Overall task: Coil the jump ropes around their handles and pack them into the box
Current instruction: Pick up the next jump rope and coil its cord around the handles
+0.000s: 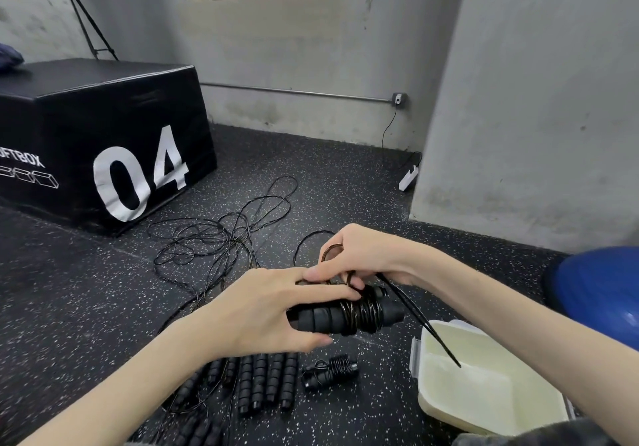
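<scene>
White "04" and "OFTBOX" on black box

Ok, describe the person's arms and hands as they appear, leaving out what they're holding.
Both forearms are bare, with no sleeves in view. The left hand and right hand wear no gloves, and no rings, watch or bracelets show. Fingernails look short and unpainted. No markings are visible.

Two bare forearms, no sleeves; hands, left and right, ungloved, no rings or watch visible

Head camera looks down, close over floor.
</scene>
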